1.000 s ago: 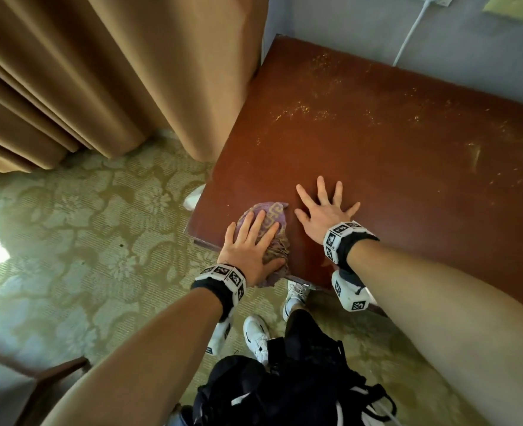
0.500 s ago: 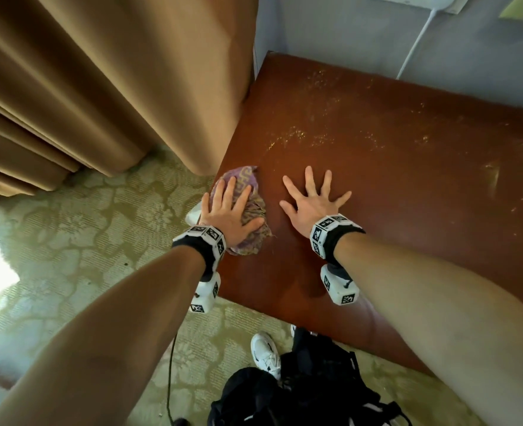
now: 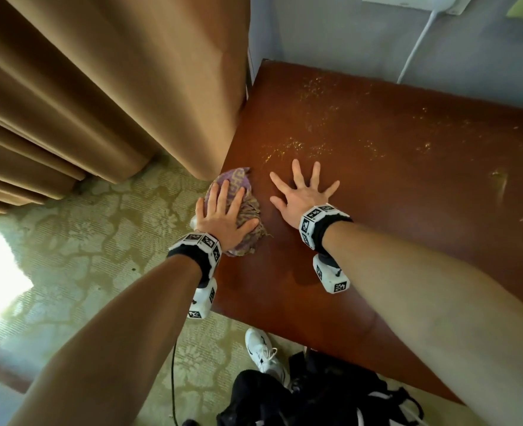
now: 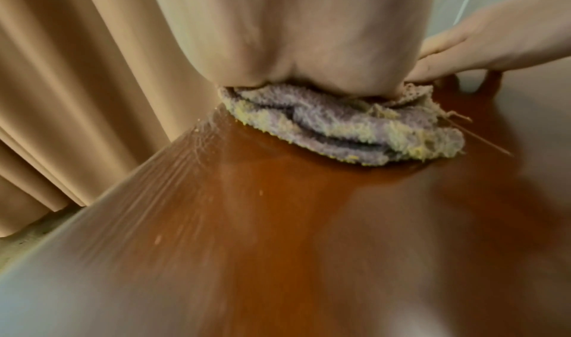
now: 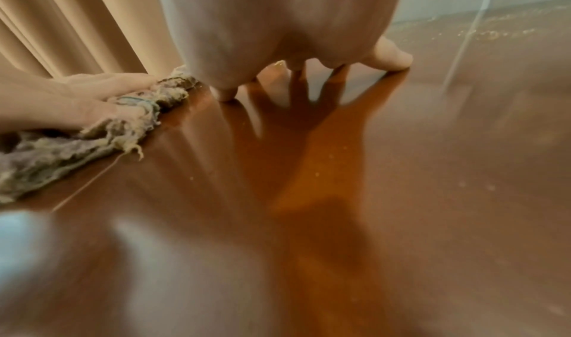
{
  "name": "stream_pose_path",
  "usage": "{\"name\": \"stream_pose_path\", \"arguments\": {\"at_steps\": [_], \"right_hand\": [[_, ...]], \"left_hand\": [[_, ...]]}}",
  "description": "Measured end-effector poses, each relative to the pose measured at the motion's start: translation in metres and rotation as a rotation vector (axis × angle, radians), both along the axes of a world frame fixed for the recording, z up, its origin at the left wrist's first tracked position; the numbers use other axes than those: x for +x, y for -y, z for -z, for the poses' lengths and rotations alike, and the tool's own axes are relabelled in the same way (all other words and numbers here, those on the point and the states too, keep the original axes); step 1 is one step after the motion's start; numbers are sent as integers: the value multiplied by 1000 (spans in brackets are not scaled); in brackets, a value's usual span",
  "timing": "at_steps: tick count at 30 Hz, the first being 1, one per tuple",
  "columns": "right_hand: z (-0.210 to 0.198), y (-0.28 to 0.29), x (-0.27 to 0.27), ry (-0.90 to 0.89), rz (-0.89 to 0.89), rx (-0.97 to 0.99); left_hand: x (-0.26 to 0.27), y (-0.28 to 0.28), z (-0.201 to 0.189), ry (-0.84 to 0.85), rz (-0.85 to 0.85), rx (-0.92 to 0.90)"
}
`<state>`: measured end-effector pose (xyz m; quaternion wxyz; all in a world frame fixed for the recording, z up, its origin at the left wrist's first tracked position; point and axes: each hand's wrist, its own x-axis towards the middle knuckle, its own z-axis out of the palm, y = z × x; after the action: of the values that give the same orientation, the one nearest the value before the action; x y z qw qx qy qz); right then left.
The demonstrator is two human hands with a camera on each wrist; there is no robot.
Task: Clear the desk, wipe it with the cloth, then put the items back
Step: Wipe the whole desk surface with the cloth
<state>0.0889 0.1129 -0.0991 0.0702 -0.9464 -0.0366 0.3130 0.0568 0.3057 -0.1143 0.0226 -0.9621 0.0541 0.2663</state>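
Both hands' fingers (image 3: 221, 192) lie spread flat, the left's covering the cloth (image 3: 241, 182).

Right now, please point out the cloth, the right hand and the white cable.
cloth (image 3: 238, 182): head view, purple folds beyond the fingers.
right hand (image 3: 301, 199): head view, back of the hand.
white cable (image 3: 415, 47): head view, middle of its run on the wall.
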Motion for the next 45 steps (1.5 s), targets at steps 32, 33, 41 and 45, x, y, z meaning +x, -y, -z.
{"name": "stream_pose_path", "arguments": {"at_steps": [32,33,41,45], "right_hand": [[4,3,-37,19,61,14],[5,4,-30,21,70,15],[11,12,-10,34,26,13],[10,10,-12,37,25,21]], "left_hand": [[-40,-32,6,66,121,-29],[-27,-28,6,64,114,-24],[57,-6,3,62,152,-12],[61,-6,3,80,163,-3]]}}
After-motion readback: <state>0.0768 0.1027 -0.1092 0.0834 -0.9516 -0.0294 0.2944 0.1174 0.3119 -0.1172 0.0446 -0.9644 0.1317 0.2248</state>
